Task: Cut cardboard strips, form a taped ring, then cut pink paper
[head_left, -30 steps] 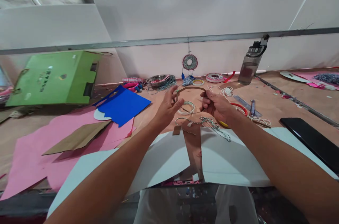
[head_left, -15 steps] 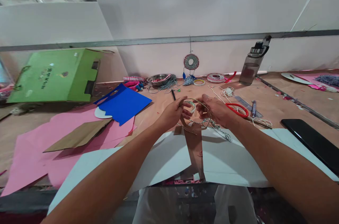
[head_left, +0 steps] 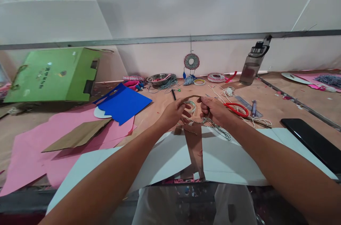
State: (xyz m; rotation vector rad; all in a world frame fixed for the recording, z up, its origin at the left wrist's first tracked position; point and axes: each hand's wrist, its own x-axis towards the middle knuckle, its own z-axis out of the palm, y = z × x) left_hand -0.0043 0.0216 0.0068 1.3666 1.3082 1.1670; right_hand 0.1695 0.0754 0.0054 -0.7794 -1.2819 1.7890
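A thin brown strip (head_left: 193, 96), perhaps cardboard, arches between my two hands above the table. My left hand (head_left: 172, 112) pinches its left end between thumb and fingers. The other end is gripped by my right hand (head_left: 215, 108), its fingers curled. Behind and below the strip, a roll of tape (head_left: 191, 109) lies on the table, partly covered by my left fingers. Under my hands is a black-and-white twisted cord (head_left: 217, 130), which runs onto the white sheet (head_left: 226, 161). Red-handled scissors (head_left: 241, 114) rest just right of my right hand.
On the left are a green box (head_left: 53, 74), blue sheet (head_left: 128, 102), brown cardboard piece (head_left: 80, 134) and pink paper (head_left: 26, 157). A dreamcatcher (head_left: 191, 61) hangs on the back wall. To the right stand a bottle (head_left: 250, 69) and a black phone (head_left: 310, 143) lying flat.
The brown strip showed as a wide loop between my hands; now only a flatter arch spans their tops. My hands stay in nearly the same place.
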